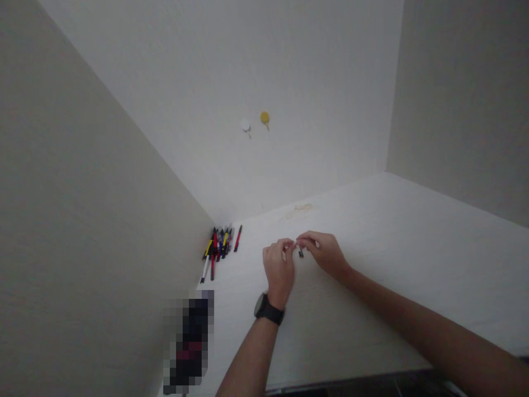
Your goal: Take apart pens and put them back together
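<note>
My left hand [279, 266], with a black watch on the wrist, and my right hand [323, 251] meet over the white table [372, 264], fingertips pinched together. Between them is a small thin object, likely a pen, with a small dark tip [301, 253] hanging below the fingers. Most of it is hidden by the fingers. Both hands are closed on it. A pile of several pens [219, 245], red, black, blue and yellow, lies to the left against the side wall.
White walls close in the table at the left, back and right. Two round hooks, one white [245, 125] and one yellow [264, 117], are stuck on the back wall. A blurred dark object [188, 344] stands at the table's near left corner.
</note>
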The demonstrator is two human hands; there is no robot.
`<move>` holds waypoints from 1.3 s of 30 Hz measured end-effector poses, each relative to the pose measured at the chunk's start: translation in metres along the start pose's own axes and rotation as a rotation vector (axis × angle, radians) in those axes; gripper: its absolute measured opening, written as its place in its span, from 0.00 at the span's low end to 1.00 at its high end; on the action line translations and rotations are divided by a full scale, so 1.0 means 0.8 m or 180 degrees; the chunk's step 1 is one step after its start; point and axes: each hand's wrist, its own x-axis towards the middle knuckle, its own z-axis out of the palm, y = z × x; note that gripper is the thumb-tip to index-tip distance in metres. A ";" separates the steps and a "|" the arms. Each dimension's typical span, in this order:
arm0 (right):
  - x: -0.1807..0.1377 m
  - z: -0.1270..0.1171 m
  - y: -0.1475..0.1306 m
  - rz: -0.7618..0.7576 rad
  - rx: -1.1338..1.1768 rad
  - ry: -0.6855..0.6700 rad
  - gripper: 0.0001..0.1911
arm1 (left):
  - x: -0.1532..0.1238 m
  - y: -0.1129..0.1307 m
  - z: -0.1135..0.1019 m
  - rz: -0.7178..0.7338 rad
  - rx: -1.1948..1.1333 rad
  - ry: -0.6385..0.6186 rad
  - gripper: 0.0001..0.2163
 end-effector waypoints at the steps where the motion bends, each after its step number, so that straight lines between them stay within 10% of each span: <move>1: 0.000 0.000 0.001 -0.0044 0.0027 -0.0003 0.11 | 0.000 0.000 0.001 -0.0065 -0.0078 0.0028 0.05; 11: 0.011 -0.020 0.016 0.0356 -0.1351 0.0348 0.20 | 0.004 0.006 0.001 -0.0636 -0.1379 0.0397 0.08; 19: 0.008 -0.031 0.039 0.0796 -0.2985 -0.0616 0.13 | 0.006 0.015 -0.007 -0.0641 -0.1305 0.0365 0.13; 39: 0.013 -0.010 0.035 0.0186 0.0252 -0.0977 0.06 | 0.007 0.015 -0.008 -0.0746 -0.1523 0.0712 0.09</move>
